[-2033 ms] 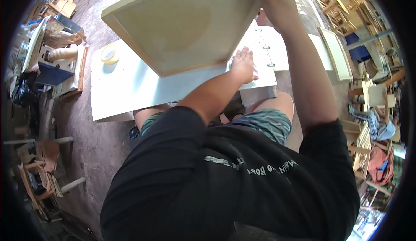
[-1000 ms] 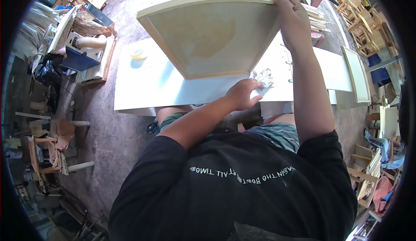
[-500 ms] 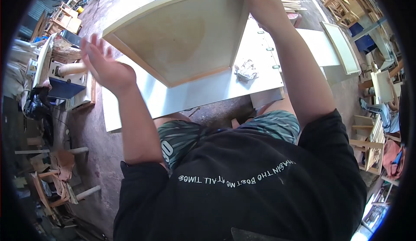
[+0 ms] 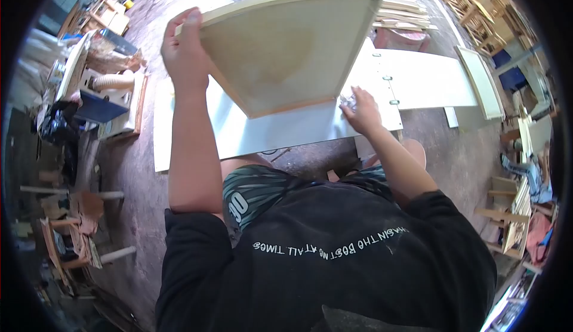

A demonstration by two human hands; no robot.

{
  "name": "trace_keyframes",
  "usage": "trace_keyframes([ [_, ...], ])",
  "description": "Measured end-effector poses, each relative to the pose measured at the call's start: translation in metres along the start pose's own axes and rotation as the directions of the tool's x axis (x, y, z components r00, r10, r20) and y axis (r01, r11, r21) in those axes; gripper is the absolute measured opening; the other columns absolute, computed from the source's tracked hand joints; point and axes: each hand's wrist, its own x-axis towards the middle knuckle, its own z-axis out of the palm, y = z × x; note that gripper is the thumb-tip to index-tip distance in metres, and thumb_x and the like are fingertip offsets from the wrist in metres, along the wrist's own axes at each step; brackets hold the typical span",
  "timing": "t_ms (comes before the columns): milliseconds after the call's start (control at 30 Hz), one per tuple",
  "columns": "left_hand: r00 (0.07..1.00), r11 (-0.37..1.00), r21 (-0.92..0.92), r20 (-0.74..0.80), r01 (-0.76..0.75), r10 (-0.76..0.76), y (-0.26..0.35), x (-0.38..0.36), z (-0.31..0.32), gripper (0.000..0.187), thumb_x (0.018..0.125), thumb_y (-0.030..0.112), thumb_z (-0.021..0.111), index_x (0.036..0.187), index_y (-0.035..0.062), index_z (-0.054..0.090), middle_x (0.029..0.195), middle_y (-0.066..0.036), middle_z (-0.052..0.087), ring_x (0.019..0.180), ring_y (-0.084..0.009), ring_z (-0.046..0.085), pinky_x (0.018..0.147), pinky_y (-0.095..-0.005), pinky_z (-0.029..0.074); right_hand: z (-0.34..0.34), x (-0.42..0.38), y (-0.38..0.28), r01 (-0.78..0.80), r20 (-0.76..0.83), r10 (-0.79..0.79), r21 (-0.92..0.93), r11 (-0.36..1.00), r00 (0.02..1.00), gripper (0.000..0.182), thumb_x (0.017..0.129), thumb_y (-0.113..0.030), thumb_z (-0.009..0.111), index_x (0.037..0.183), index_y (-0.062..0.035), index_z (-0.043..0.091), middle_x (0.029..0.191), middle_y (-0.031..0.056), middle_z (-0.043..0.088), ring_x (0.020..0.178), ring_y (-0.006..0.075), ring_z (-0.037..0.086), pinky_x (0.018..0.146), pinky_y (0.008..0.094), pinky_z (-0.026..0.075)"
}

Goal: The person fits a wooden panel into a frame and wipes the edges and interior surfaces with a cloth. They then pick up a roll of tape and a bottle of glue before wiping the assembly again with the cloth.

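Observation:
A framed wooden panel [image 4: 286, 51], pale with a brownish stain, is tilted up on the white board [image 4: 280, 132] in front of me, its lower edge near the board's surface. My left hand [image 4: 188, 51] is closed round the panel's upper left corner. Low on the right, beside the panel's bottom corner, my right hand [image 4: 362, 112] has its fingers curled over a crumpled clear plastic bag [image 4: 347, 100], which they partly hide.
Metal clips [image 4: 388, 78] line the board's right part, and another white panel [image 4: 430, 78] extends beyond. Wood strips [image 4: 403, 16] are stacked behind. On the left stands a machine with a ribbed hose [image 4: 113, 81]. Wooden chairs [image 4: 477, 13] crowd the far right.
My left hand has gone from open in the air to gripping the panel's upper left corner. My right hand has let go of the top right corner and come down to the plastic bag.

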Motion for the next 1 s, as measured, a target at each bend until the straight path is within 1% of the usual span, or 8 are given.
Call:
trace_keyframes([
  [100,0.996,0.995,-0.1,0.089,0.018,-0.01,-0.009,0.018,-0.001,0.04,0.096,0.025,0.065,0.129,0.0023,0.06,0.115,-0.016,0.071,0.106,-0.0195,0.065,0.097,-0.031,0.049,0.005,-0.006,-0.002,0.008,0.182,0.021,-0.156,0.988,0.983,0.057,0.092,-0.037,0.069,0.138,-0.0059,0.056,0.145,0.0211,0.051,0.137,0.0352,0.045,0.115,0.0471,0.036],
  [133,0.99,0.993,-0.121,0.139,0.015,0.002,-0.008,0.023,-0.003,0.04,0.096,0.023,0.063,0.13,0.0026,0.058,0.118,-0.017,0.07,0.109,-0.0203,0.065,0.098,-0.032,0.049,0.004,-0.004,-0.004,-0.019,0.128,0.036,-0.137,0.99,0.991,0.052,0.092,-0.035,0.068,0.132,-0.0017,0.061,0.133,0.0238,0.061,0.127,0.0345,0.056,0.109,0.0446,0.043],
  [233,0.967,0.975,-0.196,0.248,0.103,-0.052,-0.001,0.024,-0.004,0.038,0.099,0.018,0.057,0.133,0.0017,0.055,0.124,-0.019,0.067,0.116,-0.0227,0.063,0.102,-0.0356,0.05,-0.004,0.012,-0.003,-0.237,0.131,0.219,0.145,0.961,0.967,0.046,0.091,-0.032,0.067,0.122,0.0029,0.066,0.115,0.0252,0.069,0.109,0.0368,0.066,0.1,0.0439,0.051],
  [333,0.961,0.958,-0.246,0.263,0.146,-0.079,-0.003,0.029,-0.003,0.035,0.102,0.017,0.052,0.133,0.0018,0.054,0.126,-0.019,0.066,0.117,-0.0243,0.062,0.103,-0.038,0.05,-0.055,0.0,-0.06,-0.046,-0.403,0.358,0.608,0.792,0.842,0.034,0.089,-0.018,0.07,0.116,0.003,0.068,0.103,0.0209,0.07,0.096,0.0308,0.069,0.087,0.0375,0.053],
  [433,0.953,0.965,-0.222,0.293,0.142,-0.073,-0.009,0.027,-0.006,0.034,0.105,0.018,0.047,0.136,0.0037,0.051,0.131,-0.019,0.062,0.12,-0.0263,0.061,0.106,-0.0409,0.048,-0.117,0.017,-0.128,0.322,-0.772,0.072,0.347,0.881,0.632,0.035,0.09,-0.014,0.074,0.119,0.0032,0.064,0.104,0.0139,0.065,0.093,0.0214,0.065,0.083,0.0333,0.052],
  [533,0.952,0.965,-0.212,0.295,0.152,-0.085,0.0,0.019,-0.001,0.035,0.105,0.017,0.045,0.137,0.0037,0.051,0.131,-0.019,0.062,0.12,-0.0261,0.061,0.105,-0.0406,0.048,-0.135,0.05,-0.166,0.411,-0.832,-0.001,0.273,0.87,0.555,0.049,0.088,-0.02,0.077,0.128,0.0046,0.062,0.115,0.0164,0.06,0.105,0.0287,0.06,0.091,0.0369,0.05],
  [667,0.95,0.97,-0.201,0.306,0.136,-0.07,0.012,0.013,0.001,0.037,0.101,0.012,0.043,0.136,0.0022,0.052,0.125,-0.02,0.066,0.115,-0.0254,0.064,0.101,-0.0381,0.051,-0.121,0.068,-0.195,0.356,-0.807,0.004,0.266,0.896,0.591,0.067,0.084,-0.021,0.078,0.134,0.0153,0.053,0.119,0.0256,0.051,0.104,0.0358,0.058,0.093,0.0394,0.051],
  [1000,0.927,0.966,-0.176,0.355,0.19,-0.118,0.011,0.021,0.004,0.043,0.101,0.012,0.035,0.143,0.0069,0.043,0.138,-0.022,0.057,0.125,-0.03,0.057,0.108,-0.0432,0.046,-0.096,0.071,-0.233,0.435,-0.746,-0.042,0.34,0.834,0.665,0.057,0.079,-0.011,0.068,0.134,0.0031,0.059,0.112,0.0204,0.056,0.101,0.0349,0.06,0.087,0.0407,0.053],
])
